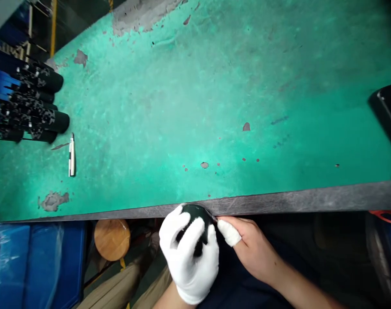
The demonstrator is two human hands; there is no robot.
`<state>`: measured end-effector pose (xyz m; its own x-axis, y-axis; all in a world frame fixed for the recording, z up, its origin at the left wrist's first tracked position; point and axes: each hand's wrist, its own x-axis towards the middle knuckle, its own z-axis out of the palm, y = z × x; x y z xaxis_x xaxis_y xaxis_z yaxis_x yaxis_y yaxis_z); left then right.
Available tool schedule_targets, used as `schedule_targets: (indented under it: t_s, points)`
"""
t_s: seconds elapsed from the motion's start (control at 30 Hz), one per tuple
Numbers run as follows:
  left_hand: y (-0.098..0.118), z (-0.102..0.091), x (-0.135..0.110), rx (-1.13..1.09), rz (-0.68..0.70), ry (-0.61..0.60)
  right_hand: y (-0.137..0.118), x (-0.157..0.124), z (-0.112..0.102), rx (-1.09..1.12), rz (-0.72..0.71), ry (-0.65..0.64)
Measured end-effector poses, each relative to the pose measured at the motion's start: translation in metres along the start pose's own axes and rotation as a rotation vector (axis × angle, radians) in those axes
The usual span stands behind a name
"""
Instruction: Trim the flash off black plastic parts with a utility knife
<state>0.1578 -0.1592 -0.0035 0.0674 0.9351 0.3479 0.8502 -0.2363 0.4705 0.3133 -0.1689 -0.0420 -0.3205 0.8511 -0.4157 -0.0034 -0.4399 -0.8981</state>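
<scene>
Piece in work: dark rounded piece [197, 209], held at the front edge of the green bench [214, 94]; it is clamped by the gloved left hand [190, 262], fingers curled over it; a thin item [213, 218] is pinched at its right side by the bare right hand [255, 251], one digit covered by a white wrap [229, 232]; whether that item is a blade or a loose edge cannot be told; hands are close together, on one piece; progress: work judged under way, piece not yet set down; share done cannot be read, surface mostly hidden; dark cylinders [59, 122] are grouped at bench left, finished or waiting not shown; marker [72, 156] is left untouched near them.
</scene>
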Motion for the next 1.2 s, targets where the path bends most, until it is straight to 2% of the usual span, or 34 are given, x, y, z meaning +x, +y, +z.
schedule_targets:
  t_s: [0.17,0.33,0.43,0.67,0.8,1.0,1.2]
  points:
    - [-0.004,0.0,-0.002,-0.016,0.012,0.01,0.003,0.0,0.002,0.004,0.006,0.023]
    - [-0.005,0.0,-0.004,-0.004,-0.011,-0.007,0.006,-0.003,-0.001,0.042,0.042,-0.04]
    - [-0.006,0.0,-0.005,-0.018,-0.003,0.011,0.004,-0.002,-0.001,0.008,0.042,-0.025]
    - [-0.017,0.001,-0.007,-0.037,0.145,0.043,0.004,-0.001,0.008,-0.016,0.022,0.047]
    - [-0.02,-0.002,-0.012,-0.073,0.193,0.028,0.01,-0.006,0.003,0.022,-0.001,0.076]
    - [-0.014,0.001,-0.01,-0.029,0.22,0.006,0.008,-0.006,-0.008,-0.073,-0.086,-0.02]
    - [-0.011,0.007,-0.004,-0.042,0.229,0.055,0.007,0.001,-0.003,-0.124,-0.031,0.015]
